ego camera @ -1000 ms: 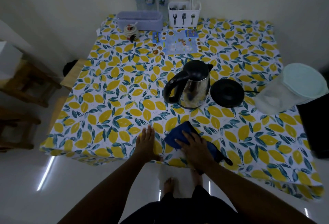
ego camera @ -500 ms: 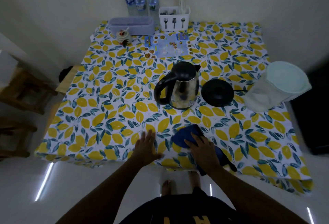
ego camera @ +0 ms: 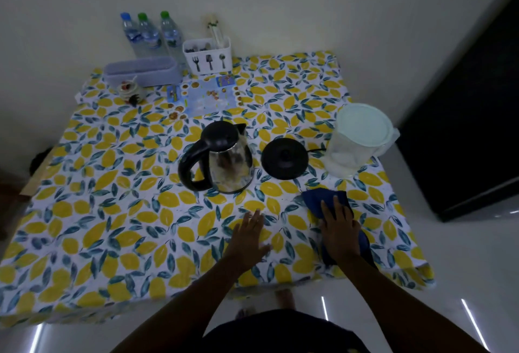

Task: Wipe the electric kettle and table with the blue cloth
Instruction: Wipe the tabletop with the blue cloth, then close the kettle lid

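A steel electric kettle [ego camera: 224, 166] with a black lid and handle stands off its base in the middle of the table [ego camera: 92, 212], which wears a lemon-print cover. Its round black base [ego camera: 284, 158] lies just to its right. The blue cloth [ego camera: 317, 199] lies flat on the table's near right part, below the base. My right hand [ego camera: 339, 230] presses flat on the cloth, fingers pointing away from me. My left hand [ego camera: 248, 236] rests flat on the bare cover left of the cloth, fingers spread, holding nothing.
A clear lidded jug [ego camera: 358, 139] stands at the right edge. Along the back wall are three water bottles [ego camera: 148, 34], a white cutlery holder [ego camera: 208, 55], a lilac tray [ego camera: 141, 72], a small jar [ego camera: 129, 91] and a printed sheet [ego camera: 205, 97]. A dark cabinet [ego camera: 471, 117] stands right.
My right hand has slid the blue cloth to the right across the near part of the table. My left hand stays flat on the cover. The kettle has not moved.
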`<state>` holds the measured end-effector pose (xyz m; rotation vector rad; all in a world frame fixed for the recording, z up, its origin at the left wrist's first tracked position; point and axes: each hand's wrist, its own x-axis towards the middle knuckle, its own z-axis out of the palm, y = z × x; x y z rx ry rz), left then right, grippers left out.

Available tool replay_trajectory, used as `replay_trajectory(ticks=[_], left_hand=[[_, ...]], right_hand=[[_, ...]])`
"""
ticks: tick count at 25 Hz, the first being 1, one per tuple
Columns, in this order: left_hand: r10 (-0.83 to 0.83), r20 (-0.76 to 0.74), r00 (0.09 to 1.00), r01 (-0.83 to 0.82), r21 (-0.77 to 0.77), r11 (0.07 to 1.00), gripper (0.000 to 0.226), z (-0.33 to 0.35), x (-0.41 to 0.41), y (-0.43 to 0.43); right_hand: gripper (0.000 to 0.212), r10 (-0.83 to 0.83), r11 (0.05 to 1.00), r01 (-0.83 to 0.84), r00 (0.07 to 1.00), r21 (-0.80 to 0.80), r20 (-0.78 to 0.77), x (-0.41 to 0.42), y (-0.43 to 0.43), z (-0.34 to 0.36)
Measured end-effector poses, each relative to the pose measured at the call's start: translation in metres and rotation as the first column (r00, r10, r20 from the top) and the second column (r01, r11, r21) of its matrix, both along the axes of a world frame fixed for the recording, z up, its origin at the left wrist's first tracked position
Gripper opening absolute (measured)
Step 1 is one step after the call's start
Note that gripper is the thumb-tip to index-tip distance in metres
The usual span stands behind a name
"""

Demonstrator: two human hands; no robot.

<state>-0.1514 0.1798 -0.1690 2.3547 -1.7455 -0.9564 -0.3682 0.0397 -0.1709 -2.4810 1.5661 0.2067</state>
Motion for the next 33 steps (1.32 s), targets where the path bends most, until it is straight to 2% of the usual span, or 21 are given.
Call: replay_trajectory(ticks=[3, 5, 9, 12, 16, 21, 23, 25, 27, 30, 33], left_hand=[[0.003, 0.036, 0.999, -0.002, -0.037, 0.999, 0.081, 0.000, -0.013, -0.013], [0.017, 0.055, 0.998, -0.014, -0.056, 0.998, 0.079, -0.001, -0.017, -0.016], [0.069, 0.067, 0.995, -0.061, -0.115, 0.991, 0.075, -0.001, -0.019, -0.023], [0.155, 0.059, 0.986, -0.138, -0.230, 0.963, 0.071, 0.009, -0.011, -0.023], [0.271, 0.033, 0.962, -0.232, -0.423, 0.876, 0.062, 0.031, 0.014, -0.018], [0.439, 0.037, 0.898, -0.311, -0.652, 0.691, 0.050, 0.065, 0.070, -0.010], [0.502, 0.016, 0.865, -0.342, -0.712, 0.613, 0.047, 0.080, 0.100, -0.009], [0.565, -0.005, 0.825, -0.396, -0.719, 0.571, 0.049, 0.090, 0.125, -0.011], [0.570, -0.055, 0.819, -0.454, -0.670, 0.587, 0.052, 0.094, 0.145, -0.014], [0.468, -0.141, 0.873, -0.452, -0.597, 0.663, 0.057, 0.091, 0.159, -0.019], [0.420, -0.315, 0.851, -0.524, -0.560, 0.642, 0.041, 0.087, 0.168, -0.028]], right_hand=[[0.086, 0.053, 0.998, -0.054, 0.998, 0.039, 0.024, -0.012, 0.002, -0.016], [0.094, 0.053, 0.998, -0.056, 0.996, 0.040, 0.072, -0.012, 0.002, -0.017], [0.078, 0.105, 0.994, -0.109, 0.990, 0.032, 0.099, -0.010, -0.002, -0.013], [0.052, 0.194, 0.981, -0.193, 0.959, -0.027, 0.206, 0.003, -0.004, -0.007], [0.063, 0.303, 0.953, -0.276, 0.857, -0.125, 0.416, 0.050, -0.009, 0.019], [0.067, 0.421, 0.907, -0.354, 0.714, -0.230, 0.559, 0.146, -0.013, 0.069], [0.078, 0.480, 0.876, -0.412, 0.681, -0.253, 0.553, 0.184, -0.016, 0.087], [0.089, 0.524, 0.850, -0.460, 0.691, -0.255, 0.498, 0.215, -0.019, 0.100], [0.090, 0.554, 0.832, -0.483, 0.717, -0.272, 0.423, 0.236, -0.024, 0.107], [0.096, 0.561, 0.827, -0.504, 0.755, -0.247, 0.339, 0.251, -0.029, 0.107], [0.102, 0.523, 0.852, -0.474, 0.797, -0.224, 0.302, 0.253, -0.028, 0.101]])
